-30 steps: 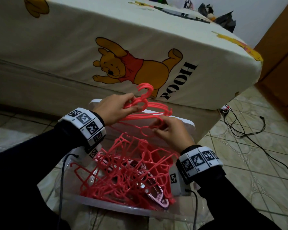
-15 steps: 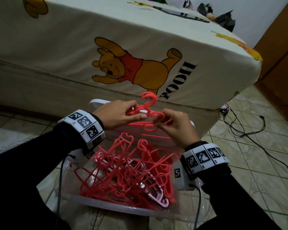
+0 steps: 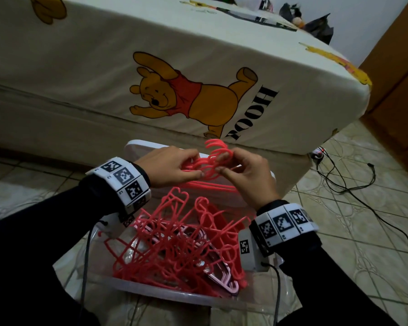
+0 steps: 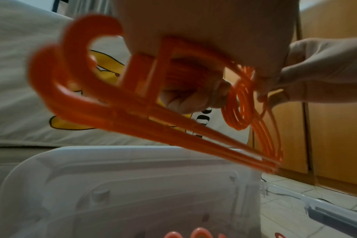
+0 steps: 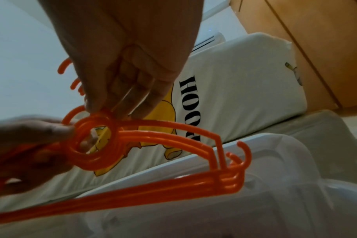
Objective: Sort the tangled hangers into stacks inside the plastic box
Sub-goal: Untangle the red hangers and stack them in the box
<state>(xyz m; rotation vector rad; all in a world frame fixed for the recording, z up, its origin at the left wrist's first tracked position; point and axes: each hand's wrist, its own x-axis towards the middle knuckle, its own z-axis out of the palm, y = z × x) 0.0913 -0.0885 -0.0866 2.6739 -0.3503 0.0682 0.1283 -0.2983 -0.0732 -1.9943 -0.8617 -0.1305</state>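
Both hands hold a small stack of coral-red plastic hangers (image 3: 211,164) above the clear plastic box (image 3: 174,296). My left hand (image 3: 174,167) grips the stack near its hooks (image 4: 88,69) from the left. My right hand (image 3: 243,171) pinches the round rings (image 5: 94,145) at the stack's middle with its fingertips (image 5: 104,106). The stack's bars (image 4: 194,140) lie roughly level over the box's far rim. Below, a tangled heap of red hangers (image 3: 174,245) fills the box, with a few pale pink hangers (image 3: 222,276) at its lower right.
A bed with a cream bear-print sheet (image 3: 198,78) stands just behind the box. The white box lid (image 3: 137,147) leans against the bed. Black cables (image 3: 346,182) trail over the tiled floor at right. A wooden wardrobe (image 3: 398,78) rises at far right.
My right hand rose from the lower bars to the rings beside the left hand. The held stack lifted slightly away from the heap.
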